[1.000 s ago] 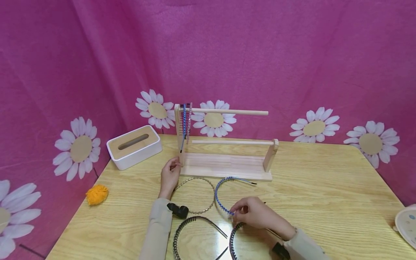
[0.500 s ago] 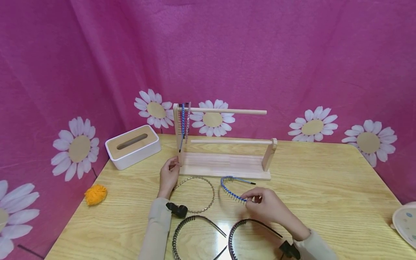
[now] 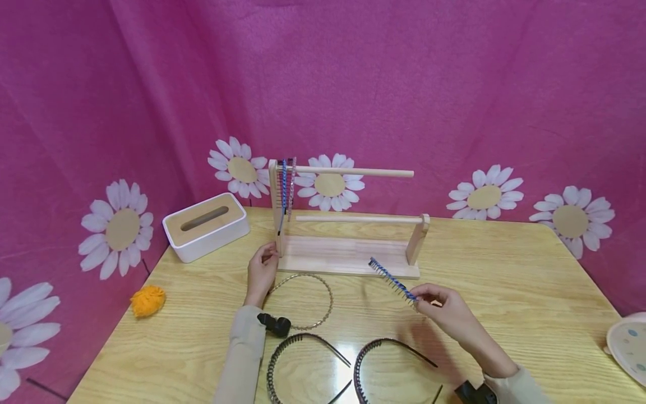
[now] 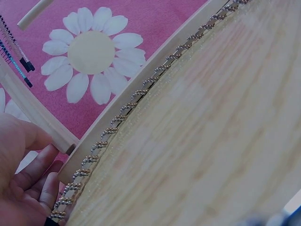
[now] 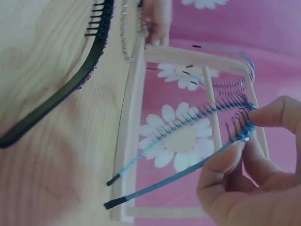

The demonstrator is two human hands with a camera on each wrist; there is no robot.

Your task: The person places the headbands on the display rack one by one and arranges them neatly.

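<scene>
In the head view my right hand (image 3: 446,311) pinches a blue headband (image 3: 387,275) with wire teeth, raised in front of the wooden rack (image 3: 348,256). The right wrist view shows thumb and fingers on the curved top of this headband (image 5: 176,176), its two dark-tipped ends pointing away. My left hand (image 3: 262,270) holds the rack at the foot of its left post; its fingers (image 4: 37,167) curl at the base corner. On the upper bar, against that post, hang a blue headband (image 3: 284,191) and a pink one (image 3: 292,188).
A gold beaded headband ring (image 3: 330,303) lies before the rack. Two black toothed headbands (image 3: 272,365) (image 3: 357,370) lie nearer me. A white tissue box (image 3: 214,238) and an orange yarn ball (image 3: 148,301) are left; a pale round object (image 3: 628,348) is at the right edge.
My right hand has lifted the blue headband off the table, moved it right and turned it so it shows nearly edge-on. The left hand has stayed at the rack.
</scene>
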